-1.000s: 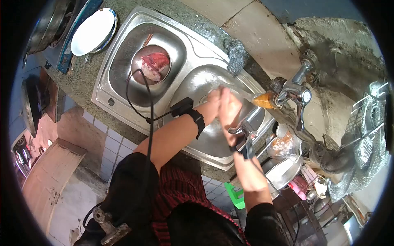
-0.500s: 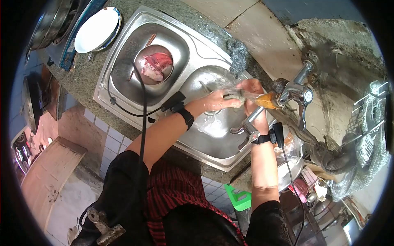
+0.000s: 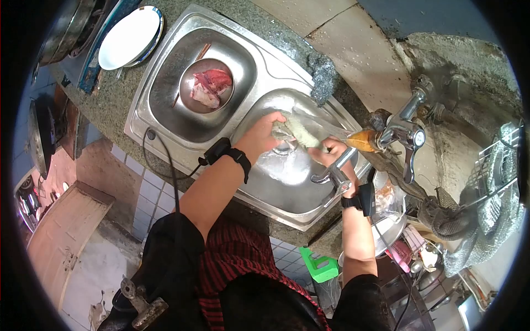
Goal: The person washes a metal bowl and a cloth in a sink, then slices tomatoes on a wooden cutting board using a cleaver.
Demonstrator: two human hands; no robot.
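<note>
A pale greenish-white, rough-looking strip [image 3: 301, 131] is stretched between my two hands over the right sink basin [image 3: 270, 193]. My left hand [image 3: 264, 132] is closed at its left end, fingers curled round the edge. At the other end, the thumb and fingers of my right hand [image 3: 329, 153] pinch it. Water streams onto this area from a wall tap [image 3: 406, 132] with an orange sleeve [image 3: 362, 140] on its spout. What exactly the strip is I cannot make out.
In the left basin [image 3: 157, 83] stands a metal bowl [image 3: 190, 74] with raw red meat [image 3: 212, 85]. A second chrome faucet [image 3: 337, 174] sticks up beside my right wrist. Dark steel wool [image 3: 321, 77] lies at the sink's back edge, and white dishes [image 3: 130, 38] stand on the counter at left.
My hands have moved apart, the left one leftward and the right one lower. The pale strip, bunched between them before, is now stretched out in view.
</note>
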